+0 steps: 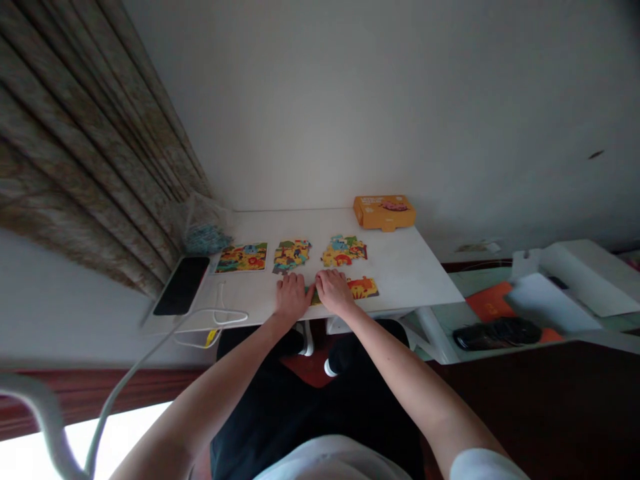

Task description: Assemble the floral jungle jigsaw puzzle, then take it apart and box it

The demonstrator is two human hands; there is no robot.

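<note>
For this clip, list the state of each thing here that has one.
Left hand: palm down at the near puzzle pieces
Right hand: fingers bent, over the near puzzle pieces
Near puzzle pieces: partly hidden by hands
Middle puzzle pieces: flat, clustered
Right puzzle pieces: flat, clustered
Picture card: flat, picture up
Orange box: flap out in front
Phone: face up, screen dark
Plastic bag: holding bluish things
Curtain: hanging in folds
Cable: looped loosely

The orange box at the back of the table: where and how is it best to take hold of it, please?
Probably by its two short ends, left and right, coming from above. The box lies flat, its long back side close to the wall, while both ends look free. I would avoid the flap sticking out in front.
</note>
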